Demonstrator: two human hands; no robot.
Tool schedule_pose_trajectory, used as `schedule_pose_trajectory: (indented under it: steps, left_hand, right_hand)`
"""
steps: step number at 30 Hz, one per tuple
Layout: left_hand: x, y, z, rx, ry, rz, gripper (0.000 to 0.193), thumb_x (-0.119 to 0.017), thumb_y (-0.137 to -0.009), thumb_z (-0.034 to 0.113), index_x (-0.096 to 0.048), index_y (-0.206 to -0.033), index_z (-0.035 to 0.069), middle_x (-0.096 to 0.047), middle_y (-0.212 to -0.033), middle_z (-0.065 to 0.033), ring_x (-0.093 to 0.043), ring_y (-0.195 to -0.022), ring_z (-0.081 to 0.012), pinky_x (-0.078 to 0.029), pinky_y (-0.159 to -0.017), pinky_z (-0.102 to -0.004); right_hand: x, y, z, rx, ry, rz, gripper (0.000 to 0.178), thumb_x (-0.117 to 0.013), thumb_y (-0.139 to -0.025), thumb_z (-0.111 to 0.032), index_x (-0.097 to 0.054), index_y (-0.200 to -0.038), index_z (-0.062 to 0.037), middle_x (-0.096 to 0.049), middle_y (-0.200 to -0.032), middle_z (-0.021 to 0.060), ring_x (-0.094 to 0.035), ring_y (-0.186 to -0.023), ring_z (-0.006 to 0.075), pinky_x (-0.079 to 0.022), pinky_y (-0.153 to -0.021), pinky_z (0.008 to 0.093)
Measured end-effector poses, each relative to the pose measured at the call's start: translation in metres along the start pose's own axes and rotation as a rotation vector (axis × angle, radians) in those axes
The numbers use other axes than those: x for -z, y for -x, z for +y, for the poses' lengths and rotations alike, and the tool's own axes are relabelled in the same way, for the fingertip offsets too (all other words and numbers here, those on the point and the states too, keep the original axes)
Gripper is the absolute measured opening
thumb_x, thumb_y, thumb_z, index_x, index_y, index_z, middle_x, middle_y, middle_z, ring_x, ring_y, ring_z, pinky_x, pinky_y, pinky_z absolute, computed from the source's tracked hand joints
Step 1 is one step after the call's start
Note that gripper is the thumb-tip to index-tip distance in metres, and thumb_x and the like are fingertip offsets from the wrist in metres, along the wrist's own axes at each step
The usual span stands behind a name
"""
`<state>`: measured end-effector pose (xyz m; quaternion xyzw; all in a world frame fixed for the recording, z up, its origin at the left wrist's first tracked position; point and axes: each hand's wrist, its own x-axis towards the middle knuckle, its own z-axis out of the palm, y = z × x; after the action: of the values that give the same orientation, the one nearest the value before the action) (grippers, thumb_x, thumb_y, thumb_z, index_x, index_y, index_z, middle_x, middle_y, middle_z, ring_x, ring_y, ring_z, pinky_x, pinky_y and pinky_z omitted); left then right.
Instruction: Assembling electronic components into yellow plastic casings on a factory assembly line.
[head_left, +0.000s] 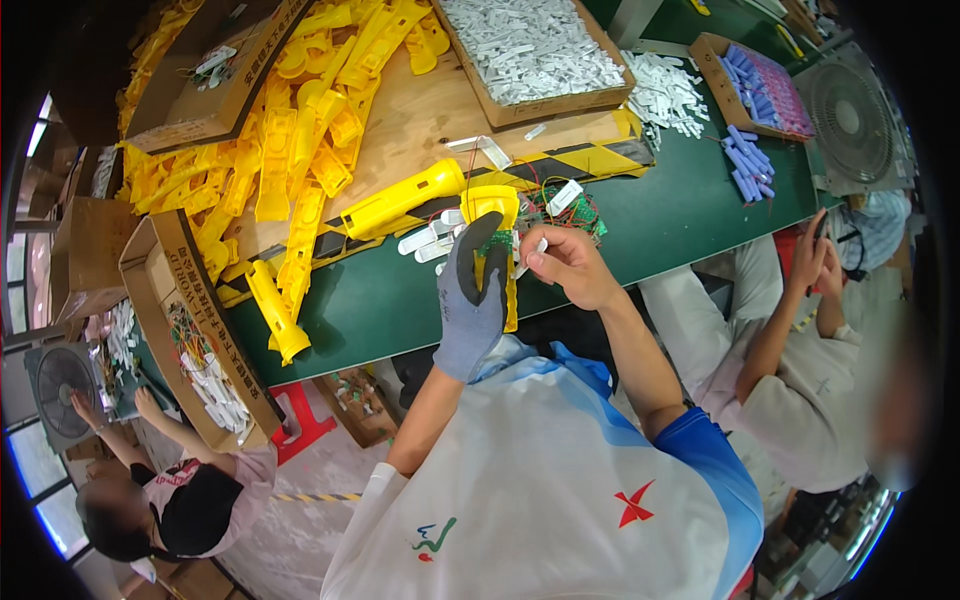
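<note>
Gloved left hand (470, 300) grips yellow shell (497, 255); right hand (565, 265) pinches white strip (530, 255); cardboard tray (560, 103) holds white strips.

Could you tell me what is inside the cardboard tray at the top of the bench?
The cardboard tray holds a heap of small white plastic pieces. Its floor and anything beneath the heap are covered.

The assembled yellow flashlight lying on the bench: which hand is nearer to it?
Left. The gloved left hand sits just right of and below the yellow flashlight, holding a yellow shell half; the bare right hand is farther right.
</note>
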<state>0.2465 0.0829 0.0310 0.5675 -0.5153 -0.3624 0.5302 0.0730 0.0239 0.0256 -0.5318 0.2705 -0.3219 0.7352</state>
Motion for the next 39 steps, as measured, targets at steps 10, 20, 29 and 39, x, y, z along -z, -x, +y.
schedule_pose_trajectory:
  steps: [10, 20, 29, 39]
  left_hand:
    - [0.001, 0.001, 0.000, -0.075, -0.039, 0.103, 0.039, -0.054, -0.090, -0.002, -0.057, -0.128, 0.001, -0.063, -0.119, -0.0193, -0.064, -0.106, -0.0309, -0.050, -0.090, -0.0367]
    - [-0.007, -0.003, -0.003, -0.127, -0.151, 0.182, 0.039, -0.057, -0.090, -0.002, -0.058, -0.129, 0.000, -0.064, -0.119, -0.0189, -0.062, -0.106, -0.0305, -0.049, -0.091, -0.0375]
    - [-0.008, -0.005, -0.011, -0.156, -0.108, 0.254, 0.041, -0.061, -0.088, 0.000, -0.059, -0.130, 0.002, -0.065, -0.116, -0.0209, -0.065, -0.103, -0.0358, -0.052, -0.088, -0.0391]
    - [-0.004, -0.004, -0.009, -0.089, -0.037, 0.094, 0.044, -0.063, -0.085, -0.002, -0.059, -0.129, 0.004, -0.064, -0.119, -0.0188, -0.066, -0.104, -0.0331, -0.052, -0.087, -0.0379]
  right_hand:
    - [-0.027, -0.003, 0.000, 0.068, -0.016, 0.199, 0.029, -0.064, -0.094, -0.004, -0.053, -0.121, -0.0035, -0.061, -0.111, 0.0056, -0.059, -0.097, 0.0082, -0.049, -0.078, 0.0232]
    - [-0.035, -0.016, 0.013, 0.187, -0.072, 0.667, 0.009, -0.069, -0.091, 0.001, -0.066, -0.098, 0.0044, -0.072, -0.091, 0.0124, -0.070, -0.080, 0.0129, -0.058, -0.073, 0.0253]
    - [-0.046, -0.008, 0.009, 0.055, -0.100, 0.509, 0.011, -0.070, -0.091, 0.000, -0.069, -0.101, 0.0050, -0.073, -0.100, 0.0113, -0.068, -0.090, 0.0097, -0.054, -0.081, 0.0235]
    - [-0.018, -0.010, 0.003, -0.064, -0.164, 0.340, 0.039, -0.076, -0.084, 0.001, -0.064, -0.120, 0.0040, -0.072, -0.105, 0.0118, -0.071, -0.095, 0.0150, -0.057, -0.088, 0.0268]
